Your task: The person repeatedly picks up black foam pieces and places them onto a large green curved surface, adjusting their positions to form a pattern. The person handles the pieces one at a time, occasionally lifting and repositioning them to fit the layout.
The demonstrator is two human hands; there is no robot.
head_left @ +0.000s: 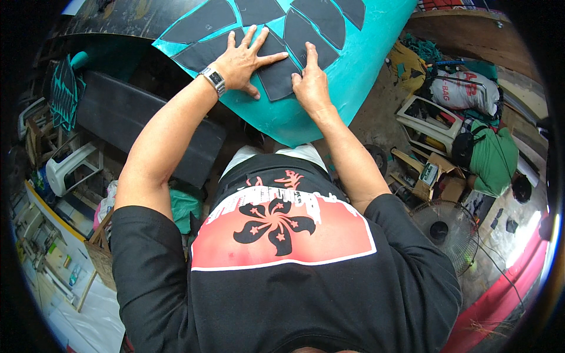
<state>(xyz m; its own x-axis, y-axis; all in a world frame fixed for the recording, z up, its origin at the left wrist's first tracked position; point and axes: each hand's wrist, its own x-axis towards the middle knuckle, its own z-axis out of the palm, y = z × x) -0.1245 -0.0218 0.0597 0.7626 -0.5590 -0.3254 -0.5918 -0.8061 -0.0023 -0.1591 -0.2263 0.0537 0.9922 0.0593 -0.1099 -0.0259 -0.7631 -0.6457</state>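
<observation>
Cluttered workshop floor all round. Both my hands press flat, fingers spread and grasping nothing, on the dark grip pad piece (275, 70) at 12 o'clock on the teal board (353, 65): left hand (241, 62), right hand (311, 82). Uneven pressure could shift it crooked or trap bubbles.

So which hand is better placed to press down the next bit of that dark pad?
Probably the right hand: its fingertips sit at the dark pad's edge on the teal board. The left hand lies flat, spread across it.
</observation>
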